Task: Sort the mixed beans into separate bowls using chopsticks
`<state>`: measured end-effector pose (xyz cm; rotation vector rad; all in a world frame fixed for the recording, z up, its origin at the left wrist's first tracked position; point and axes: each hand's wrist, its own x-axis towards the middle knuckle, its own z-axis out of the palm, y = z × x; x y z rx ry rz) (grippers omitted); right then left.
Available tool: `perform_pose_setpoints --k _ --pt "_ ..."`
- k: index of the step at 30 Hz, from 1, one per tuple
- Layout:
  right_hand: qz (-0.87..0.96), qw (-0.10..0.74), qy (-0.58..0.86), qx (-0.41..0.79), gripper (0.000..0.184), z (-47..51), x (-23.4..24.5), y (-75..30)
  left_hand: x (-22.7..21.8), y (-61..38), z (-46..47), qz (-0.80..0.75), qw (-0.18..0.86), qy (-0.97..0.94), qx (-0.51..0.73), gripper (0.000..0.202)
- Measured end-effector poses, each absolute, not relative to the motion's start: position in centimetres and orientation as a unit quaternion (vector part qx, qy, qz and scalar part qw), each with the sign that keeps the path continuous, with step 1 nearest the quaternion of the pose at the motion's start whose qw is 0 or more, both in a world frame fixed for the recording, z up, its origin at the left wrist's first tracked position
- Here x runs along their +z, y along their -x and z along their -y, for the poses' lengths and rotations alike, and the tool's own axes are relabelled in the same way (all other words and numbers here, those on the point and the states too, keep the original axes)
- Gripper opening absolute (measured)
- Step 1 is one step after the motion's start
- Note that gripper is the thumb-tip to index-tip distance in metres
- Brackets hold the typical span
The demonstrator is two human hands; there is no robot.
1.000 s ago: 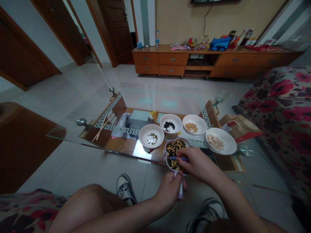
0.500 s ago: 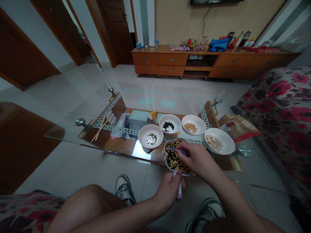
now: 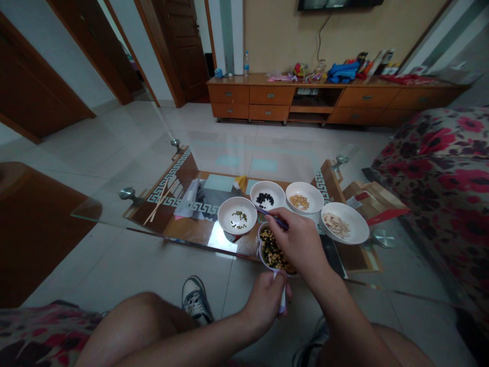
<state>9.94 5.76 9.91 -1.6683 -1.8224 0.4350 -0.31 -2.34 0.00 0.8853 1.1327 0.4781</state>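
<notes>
My left hand (image 3: 265, 298) is closed round the pale purple handle (image 3: 282, 300) of a scalloped dish (image 3: 261, 255) of mixed beans and seeds at the table's front edge. My right hand (image 3: 298, 239), above that dish, pinches thin dark blue tweezers (image 3: 280, 223), partly hidden by the fingers. Their tip points left, beside the rim of a white bowl (image 3: 225, 226) with a few green beans. Behind it is a white bowl (image 3: 257, 188) of black beans (image 3: 265, 199). Further right stand a bowl (image 3: 315, 191) of yellow beans (image 3: 299, 202) and one (image 3: 357, 232) of pale flat slices (image 3: 336, 224).
The bowls stand on a glass table (image 3: 114, 211) with a wooden shelf below. Chopsticks (image 3: 158, 204) lie at the left, and a paper bag (image 3: 376, 199) is at the right. A low cabinet (image 3: 271, 94) and a flowered sofa cover (image 3: 451, 148) are beyond.
My right hand has lifted the tweezers out of the scalloped dish and moved them up and left, near the green bean bowl. My left hand stays on the handle.
</notes>
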Motion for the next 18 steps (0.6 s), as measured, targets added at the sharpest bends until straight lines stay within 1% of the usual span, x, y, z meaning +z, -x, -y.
perform_pose_setpoints --k 5,12,15,18 --pt "0.69 0.28 0.648 0.16 0.022 -5.4 10.2 -11.0 0.4 0.4 2.3 -0.512 0.728 -0.404 0.213 0.063" --pt "0.696 0.26 0.652 0.15 0.023 -5.0 10.2 -12.2 0.3 0.4 2.2 -0.521 0.719 -0.411 0.209 0.063" --pt "0.702 0.238 0.646 0.182 0.022 -4.9 10.5 -12.7 0.3 0.3 2.2 -0.52 0.719 -0.412 0.206 0.065" --pt "0.724 0.181 0.625 0.228 0.016 -4.8 10.6 -13.3 0.4 0.3 2.2 -0.518 0.721 -0.409 0.21 0.065"
